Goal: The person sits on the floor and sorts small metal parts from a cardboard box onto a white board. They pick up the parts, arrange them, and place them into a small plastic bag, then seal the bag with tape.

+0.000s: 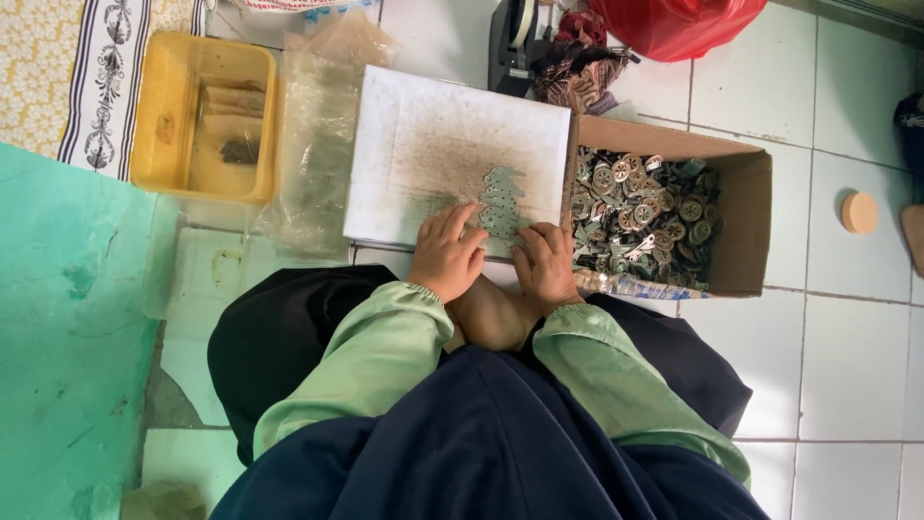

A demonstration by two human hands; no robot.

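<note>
A row of small flat grey-green metal pieces point(502, 199) lies overlapped on a white, dust-stained board point(433, 144). My left hand point(449, 252) rests on the board's near edge, its fingers spread and touching the near end of the row. My right hand point(545, 264) lies beside it, fingers curled down by the board's near right corner, touching the row's end. Whether it pinches a piece is hidden. Green sleeves cover both forearms.
A cardboard box point(746, 212) with several round metal parts stands right of the board. A yellow plastic tub point(159, 125) and clear plastic bags point(313, 135) lie to the left. A red bag point(674, 24) and a tape dispenser point(515, 39) are behind. The floor is white tile.
</note>
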